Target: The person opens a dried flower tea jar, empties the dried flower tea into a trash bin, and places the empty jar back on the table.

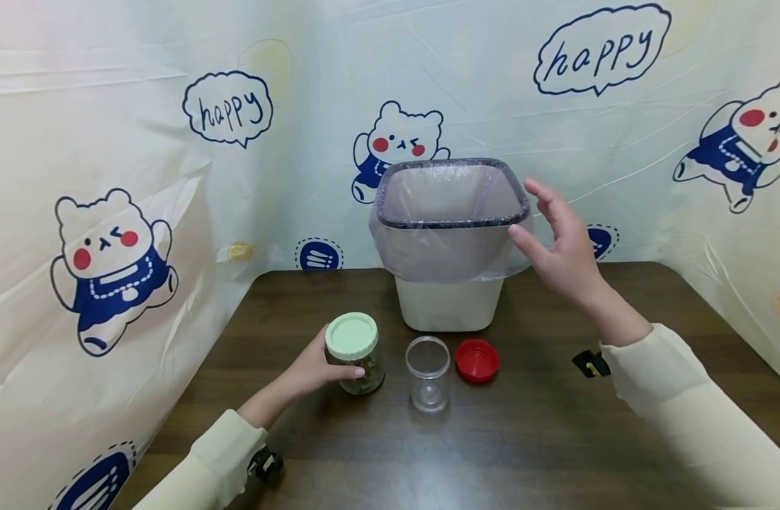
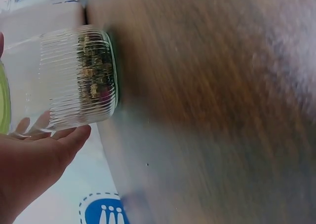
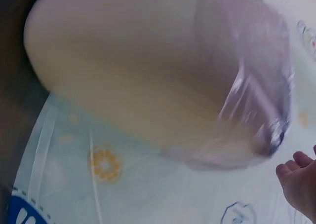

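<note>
My left hand (image 1: 309,370) grips a glass jar (image 1: 369,381) topped by a pale green lid (image 1: 351,334). In the left wrist view, dried herbs or flowers (image 2: 95,68) fill the bottom of the ribbed jar. An uncapped clear jar (image 1: 429,398) stands to its right, beside a red lid (image 1: 477,361). Behind them is a white bin (image 1: 450,306) with a translucent bag (image 1: 437,253) folded over its dark rim. Just right of that rim, my right hand (image 1: 560,249) is raised with fingers spread, holding nothing. The right wrist view shows a small gap between hand and bag.
All of these stand on a dark wooden table (image 1: 530,439). A pale printed curtain (image 1: 313,127) hangs close behind the bin and along both sides. Black wrist devices (image 1: 265,464) show at both sleeves.
</note>
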Demonstrator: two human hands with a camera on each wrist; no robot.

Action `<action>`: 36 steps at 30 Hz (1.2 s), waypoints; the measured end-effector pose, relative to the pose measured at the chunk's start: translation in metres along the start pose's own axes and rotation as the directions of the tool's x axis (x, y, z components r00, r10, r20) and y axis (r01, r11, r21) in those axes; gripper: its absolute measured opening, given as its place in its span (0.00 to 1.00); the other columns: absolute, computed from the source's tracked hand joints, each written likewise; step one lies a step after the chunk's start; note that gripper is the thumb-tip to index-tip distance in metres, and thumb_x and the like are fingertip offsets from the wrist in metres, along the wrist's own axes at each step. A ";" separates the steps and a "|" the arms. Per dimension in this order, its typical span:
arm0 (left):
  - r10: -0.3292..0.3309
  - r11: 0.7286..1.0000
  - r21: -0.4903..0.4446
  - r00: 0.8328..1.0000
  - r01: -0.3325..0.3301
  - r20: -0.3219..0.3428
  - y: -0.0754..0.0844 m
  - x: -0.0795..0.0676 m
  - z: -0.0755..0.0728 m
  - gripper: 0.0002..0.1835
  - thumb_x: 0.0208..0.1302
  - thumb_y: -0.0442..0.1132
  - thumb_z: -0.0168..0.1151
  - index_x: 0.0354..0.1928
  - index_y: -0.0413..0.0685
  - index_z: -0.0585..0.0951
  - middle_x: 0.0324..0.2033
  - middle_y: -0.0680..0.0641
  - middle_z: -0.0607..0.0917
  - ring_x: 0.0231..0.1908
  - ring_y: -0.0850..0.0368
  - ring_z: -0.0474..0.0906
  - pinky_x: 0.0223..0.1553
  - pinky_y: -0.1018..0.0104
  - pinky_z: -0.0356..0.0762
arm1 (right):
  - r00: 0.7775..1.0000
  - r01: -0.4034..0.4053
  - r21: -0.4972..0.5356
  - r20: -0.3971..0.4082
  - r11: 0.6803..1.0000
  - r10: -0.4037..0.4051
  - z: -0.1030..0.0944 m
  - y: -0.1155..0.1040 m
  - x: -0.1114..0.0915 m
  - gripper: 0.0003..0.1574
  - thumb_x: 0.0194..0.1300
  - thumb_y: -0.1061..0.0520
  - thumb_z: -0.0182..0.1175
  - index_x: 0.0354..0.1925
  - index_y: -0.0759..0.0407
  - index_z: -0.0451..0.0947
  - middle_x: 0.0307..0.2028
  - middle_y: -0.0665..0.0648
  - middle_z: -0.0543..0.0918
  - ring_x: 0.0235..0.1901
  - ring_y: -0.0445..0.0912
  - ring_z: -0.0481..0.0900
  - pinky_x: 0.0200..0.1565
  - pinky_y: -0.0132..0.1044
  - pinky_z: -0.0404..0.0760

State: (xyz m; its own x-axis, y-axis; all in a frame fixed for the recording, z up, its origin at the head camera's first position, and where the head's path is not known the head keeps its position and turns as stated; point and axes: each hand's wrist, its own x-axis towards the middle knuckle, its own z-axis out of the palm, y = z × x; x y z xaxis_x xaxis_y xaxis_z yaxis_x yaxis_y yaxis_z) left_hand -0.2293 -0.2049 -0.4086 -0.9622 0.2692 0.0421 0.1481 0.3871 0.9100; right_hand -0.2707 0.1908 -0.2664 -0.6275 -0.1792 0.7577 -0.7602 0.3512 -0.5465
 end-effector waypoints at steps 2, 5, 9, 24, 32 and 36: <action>0.005 1.000 0.004 1.000 -0.005 0.008 0.001 -0.001 0.001 0.48 0.47 0.38 0.78 0.68 0.40 0.60 0.59 0.39 0.72 0.61 0.44 0.66 0.64 0.44 0.55 | 0.996 0.087 0.009 0.005 0.996 -0.087 0.005 -0.006 -0.005 0.37 0.58 0.70 0.61 0.66 0.68 0.66 0.65 0.62 0.70 0.64 0.51 0.67 0.64 0.39 0.64; 0.022 1.000 0.005 1.000 -0.022 0.017 0.002 -0.004 0.003 0.49 0.47 0.38 0.79 0.68 0.40 0.60 0.59 0.39 0.72 0.61 0.44 0.65 0.64 0.43 0.54 | 0.982 0.182 0.056 0.046 0.982 -0.184 0.015 -0.015 -0.014 0.33 0.55 0.70 0.62 0.61 0.70 0.70 0.59 0.64 0.75 0.57 0.53 0.73 0.59 0.37 0.69; 0.041 0.999 -0.011 0.999 -0.040 0.033 0.004 -0.007 0.005 0.49 0.46 0.37 0.79 0.69 0.40 0.60 0.59 0.39 0.72 0.61 0.44 0.65 0.64 0.44 0.54 | 0.957 0.234 0.143 0.138 0.962 -0.253 0.033 -0.024 -0.033 0.26 0.54 0.69 0.63 0.54 0.71 0.75 0.51 0.64 0.80 0.49 0.51 0.77 0.52 0.36 0.75; 0.086 0.996 -0.042 0.994 -0.084 0.071 0.006 -0.012 0.008 0.49 0.45 0.37 0.79 0.68 0.41 0.61 0.59 0.41 0.73 0.61 0.46 0.66 0.64 0.45 0.56 | 0.824 0.027 0.261 0.541 0.965 -0.169 0.095 -0.048 -0.102 0.26 0.62 0.58 0.66 0.58 0.60 0.73 0.53 0.54 0.80 0.51 0.47 0.78 0.54 0.40 0.76; 0.054 0.998 -0.020 0.993 -0.053 0.101 0.005 -0.012 0.009 0.47 0.49 0.36 0.77 0.69 0.41 0.59 0.61 0.41 0.71 0.62 0.46 0.66 0.64 0.44 0.57 | 0.813 0.168 0.120 0.545 0.978 -0.207 0.117 -0.059 -0.112 0.31 0.63 0.54 0.66 0.62 0.60 0.70 0.62 0.56 0.73 0.64 0.50 0.67 0.61 0.44 0.69; 0.071 0.997 -0.033 0.992 -0.067 0.105 0.006 -0.013 0.010 0.47 0.48 0.36 0.78 0.68 0.41 0.60 0.60 0.41 0.71 0.61 0.46 0.66 0.63 0.45 0.58 | 0.786 0.308 0.150 0.517 0.939 -0.340 0.126 -0.065 -0.117 0.30 0.64 0.55 0.64 0.61 0.64 0.70 0.62 0.61 0.72 0.65 0.51 0.67 0.62 0.43 0.68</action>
State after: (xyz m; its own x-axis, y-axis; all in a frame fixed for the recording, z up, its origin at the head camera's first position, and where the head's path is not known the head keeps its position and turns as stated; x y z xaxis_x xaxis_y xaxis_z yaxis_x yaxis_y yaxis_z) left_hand -0.2134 -0.1972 -0.4081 -0.9200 0.3869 0.0627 0.2052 0.3392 0.9181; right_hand -0.1691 0.0727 -0.3645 -0.3213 -0.7351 0.5970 -0.9327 0.1365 -0.3338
